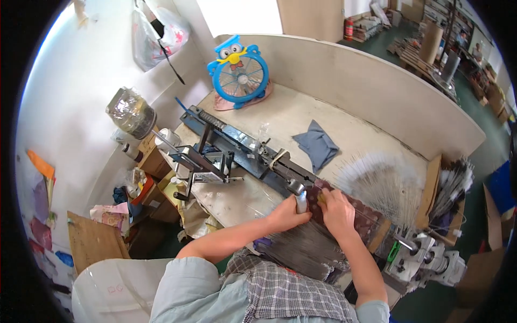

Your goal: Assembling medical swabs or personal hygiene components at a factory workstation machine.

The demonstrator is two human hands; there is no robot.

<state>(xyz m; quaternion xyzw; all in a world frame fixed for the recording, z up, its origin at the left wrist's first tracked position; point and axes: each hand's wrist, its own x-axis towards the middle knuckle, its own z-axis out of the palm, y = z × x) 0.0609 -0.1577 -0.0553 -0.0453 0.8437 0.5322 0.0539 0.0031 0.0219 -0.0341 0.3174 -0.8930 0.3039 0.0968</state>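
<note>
My left hand [290, 214] is closed around the lower end of a white-and-blue lever handle [301, 200], which joins a round metal head on the long bench fixture [245, 145]. My right hand [338, 211] is closed in a pinch just right of the handle, over a dark maroon patterned cloth [363, 211]. Something small and yellowish shows at its fingertips; I cannot make out what it is. A thick bundle of thin grey wires [307, 248] lies below both hands, near my lap. More fine pale wires [377, 180] fan out beyond the right hand.
A blue cartoon-shaped fan [240, 78] stands at the back of the table. A grey cloth [316, 144] lies mid-table. A cranked metal frame [204, 164] and lamp [131, 113] are at left. A metal clamp-like mechanism [428, 258] sits at right, near a cardboard box [429, 188].
</note>
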